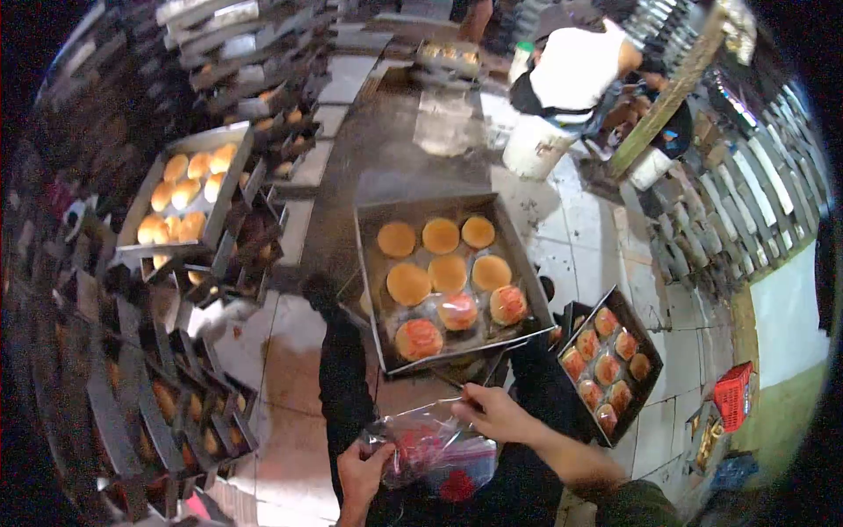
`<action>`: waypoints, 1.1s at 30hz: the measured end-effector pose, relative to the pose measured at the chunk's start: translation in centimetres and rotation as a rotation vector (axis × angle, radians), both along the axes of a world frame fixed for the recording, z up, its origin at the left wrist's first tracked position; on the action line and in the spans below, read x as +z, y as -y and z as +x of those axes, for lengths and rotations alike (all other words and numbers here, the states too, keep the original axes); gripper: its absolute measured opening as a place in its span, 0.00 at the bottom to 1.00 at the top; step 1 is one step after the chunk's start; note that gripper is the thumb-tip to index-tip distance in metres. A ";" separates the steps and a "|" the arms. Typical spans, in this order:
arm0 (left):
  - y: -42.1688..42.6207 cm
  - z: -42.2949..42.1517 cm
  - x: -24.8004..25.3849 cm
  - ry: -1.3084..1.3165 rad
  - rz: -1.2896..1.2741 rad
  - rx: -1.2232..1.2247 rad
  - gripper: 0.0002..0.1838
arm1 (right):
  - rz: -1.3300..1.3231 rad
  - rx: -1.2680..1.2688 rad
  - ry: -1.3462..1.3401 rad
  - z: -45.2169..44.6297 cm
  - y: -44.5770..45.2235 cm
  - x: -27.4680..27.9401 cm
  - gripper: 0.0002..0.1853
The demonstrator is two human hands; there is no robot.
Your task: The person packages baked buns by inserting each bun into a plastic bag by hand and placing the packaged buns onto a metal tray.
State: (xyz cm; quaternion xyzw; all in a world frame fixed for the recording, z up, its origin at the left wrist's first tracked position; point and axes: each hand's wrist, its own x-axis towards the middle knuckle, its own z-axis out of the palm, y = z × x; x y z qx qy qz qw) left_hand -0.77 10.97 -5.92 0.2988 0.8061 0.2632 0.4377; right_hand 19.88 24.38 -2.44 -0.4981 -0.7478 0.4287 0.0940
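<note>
Left hand [362,470]: pinching plastic bag [413,450]
Right hand [502,415]: at bag's far edge, can't tell its grip tbh
Tray [372,290]: 9 buns [441,236], 3 red-topped

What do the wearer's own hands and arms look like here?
Both the left hand and right hand are bare, with no gloves, and I can make out no rings or watch. A dark, plain-looking sleeve ends short of the right wrist, leaving the forearm uncovered. No left sleeve can be made out.
</note>
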 end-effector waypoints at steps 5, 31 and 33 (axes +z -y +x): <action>-0.6 -0.6 -2.2 0.016 0.130 0.234 0.10 | 0.257 -0.233 -0.130 -3.7 -10.7 -6.9 0.12; -4.2 -2.9 -2.7 -0.005 0.509 0.084 0.15 | -0.346 -0.110 -0.250 -4.3 -10.7 0.9 0.30; -4.5 -1.5 0.1 0.063 0.521 -0.005 0.15 | -0.309 0.065 -0.256 -3.2 -6.2 3.5 0.26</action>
